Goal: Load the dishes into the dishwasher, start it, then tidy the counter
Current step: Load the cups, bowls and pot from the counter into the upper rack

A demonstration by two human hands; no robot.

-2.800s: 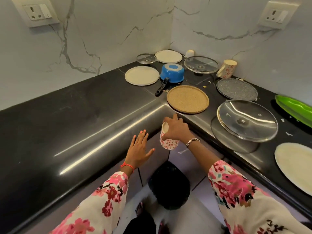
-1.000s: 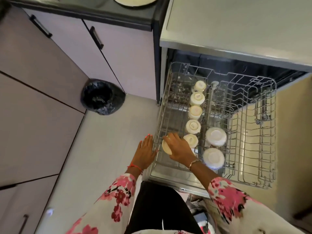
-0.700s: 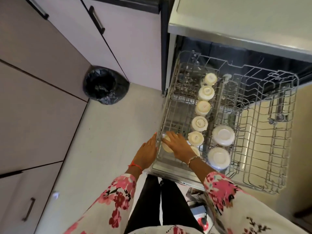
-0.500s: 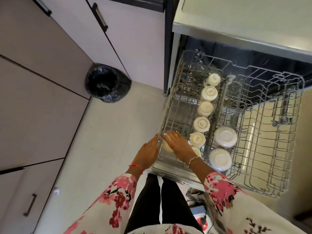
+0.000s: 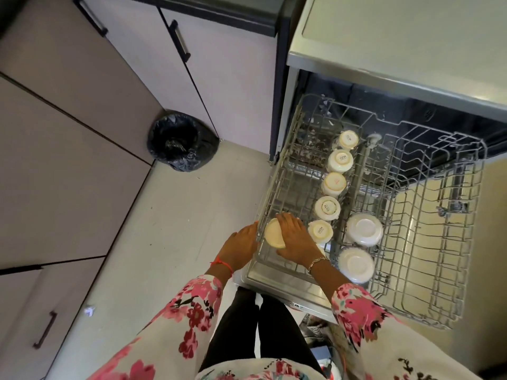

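A: Where is the cup [image 5: 275, 233] being held?
B: It is sitting bottom-up at the near left corner of the dishwasher rack [image 5: 428, 270], low in the middle of the frame. Whether it is resting on the wires cannot be told.
A: What are the hands doing?
B: The right hand [image 5: 295, 241] is wrapping around the cup's side, fingers and thumb curling on it. The left hand [image 5: 242, 242] is lying just left of the cup, fingers fairly straight, touching the rack's left rim and holding nothing.
A: What is sitting around it?
B: A row of upturned cups [image 5: 327, 208] is running from just right of the right hand up toward the frame's centre. Right of that row, two upturned bowls [image 5: 363, 229] are sitting one below the other.
A: And further out?
B: The rack is sticking out of the dishwasher [image 5: 397, 37], whose pale top is filling the upper right. A bin [image 5: 178, 141] lined with a black bag is standing on the floor [image 5: 178, 229], left of centre, in the corner of the cabinets [image 5: 68, 119].
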